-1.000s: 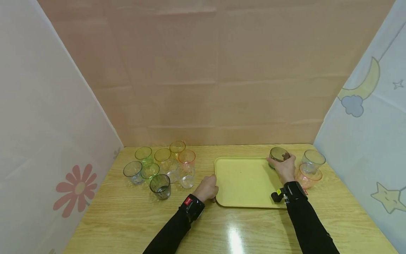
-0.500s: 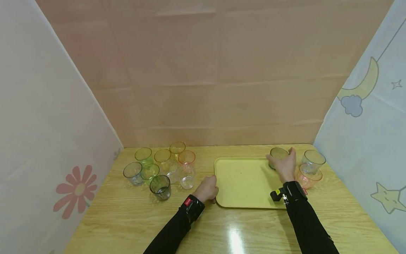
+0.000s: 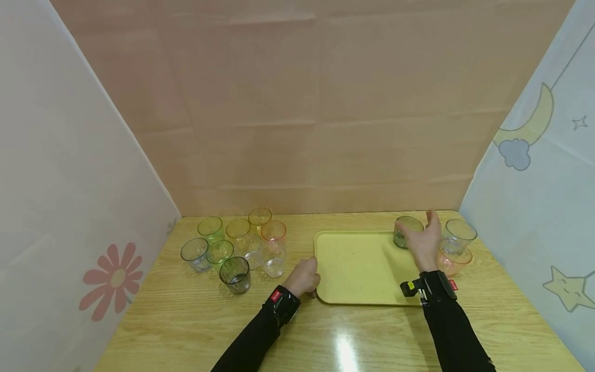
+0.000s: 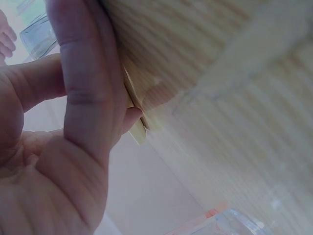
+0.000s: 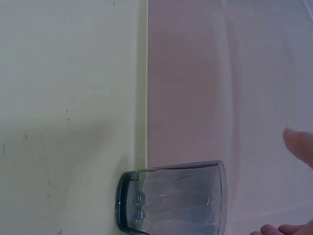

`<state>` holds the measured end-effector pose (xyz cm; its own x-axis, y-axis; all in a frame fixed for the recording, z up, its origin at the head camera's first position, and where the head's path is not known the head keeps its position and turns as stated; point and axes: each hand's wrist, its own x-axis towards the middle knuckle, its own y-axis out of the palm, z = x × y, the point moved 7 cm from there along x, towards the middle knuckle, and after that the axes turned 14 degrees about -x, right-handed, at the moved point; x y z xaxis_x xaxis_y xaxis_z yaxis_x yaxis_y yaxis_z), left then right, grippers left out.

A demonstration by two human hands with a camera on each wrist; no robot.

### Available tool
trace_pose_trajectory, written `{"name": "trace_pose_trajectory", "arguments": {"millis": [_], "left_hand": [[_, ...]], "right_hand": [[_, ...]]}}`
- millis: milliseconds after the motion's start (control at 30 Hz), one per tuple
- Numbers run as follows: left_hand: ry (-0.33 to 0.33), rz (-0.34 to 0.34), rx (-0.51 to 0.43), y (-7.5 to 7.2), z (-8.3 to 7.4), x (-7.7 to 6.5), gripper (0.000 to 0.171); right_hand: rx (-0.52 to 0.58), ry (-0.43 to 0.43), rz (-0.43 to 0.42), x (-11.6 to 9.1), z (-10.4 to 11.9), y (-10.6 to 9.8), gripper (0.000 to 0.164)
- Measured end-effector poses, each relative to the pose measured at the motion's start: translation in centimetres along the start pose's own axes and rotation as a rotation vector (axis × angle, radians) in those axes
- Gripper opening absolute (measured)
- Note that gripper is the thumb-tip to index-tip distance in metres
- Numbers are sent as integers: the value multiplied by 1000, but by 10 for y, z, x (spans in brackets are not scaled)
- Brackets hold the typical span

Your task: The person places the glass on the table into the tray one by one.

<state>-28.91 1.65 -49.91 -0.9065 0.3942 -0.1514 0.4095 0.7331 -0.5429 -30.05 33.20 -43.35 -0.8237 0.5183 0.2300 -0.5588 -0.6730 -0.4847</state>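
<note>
In the head view my left hand (image 3: 302,278) grips the left edge of a yellow tray (image 3: 355,271). The left wrist view shows its fingers (image 4: 85,107) at the tray's rim (image 4: 139,132). A smoky grey-green drinking glass (image 3: 402,238) stands upright at the tray's back right corner. Beside and just in front of that glass is my right hand (image 3: 424,247), thumb and fingers spread, holding nothing. The right wrist view has the glass (image 5: 171,200) on the tray, with thumb and fingertips apart from it.
Right of the tray stand a clear glass (image 3: 459,232) and an orange-tinted glass (image 3: 453,262), partly behind my right hand. Several tinted glasses cluster at the left, including a dark grey one (image 3: 235,276) nearest the front. Fabric walls border the wooden table (image 3: 186,320).
My right hand has let go of the smoky glass and drawn back slightly to the right, its fingers spreading. The glass stays in place, and so does my left hand.
</note>
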Motion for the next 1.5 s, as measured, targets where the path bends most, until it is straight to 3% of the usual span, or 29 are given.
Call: {"name": "trace_pose_trajectory", "arguments": {"millis": [333, 500, 667, 933, 1267, 1367, 1500], "left_hand": [[1, -3, -7, 0, -1, -1, 14], [-7, -1, -6, 0, -1, -1, 14], [-12, 3, -14, -1, -1, 0, 12], [-13, 8, -8, 1, 0, -1, 12], [-9, 2, -10, 1, 4, 0, 10], [2, 2, -13, 0, 4, 0, 10], [9, 0, -12, -1, 2, 1, 10]], "right_hand": [[216, -3, -43, -4, 0, -20, 77], [309, -65, -106, -13, 0, -34, 68], [308, -113, -149, -19, 0, -48, 61], [163, -38, -246, -21, -14, -67, 50], [-60, -115, -299, -24, -25, -84, 49], [-126, -135, -289, -11, -56, -85, 52], [-235, -138, -254, 23, -130, -79, 55]]}}
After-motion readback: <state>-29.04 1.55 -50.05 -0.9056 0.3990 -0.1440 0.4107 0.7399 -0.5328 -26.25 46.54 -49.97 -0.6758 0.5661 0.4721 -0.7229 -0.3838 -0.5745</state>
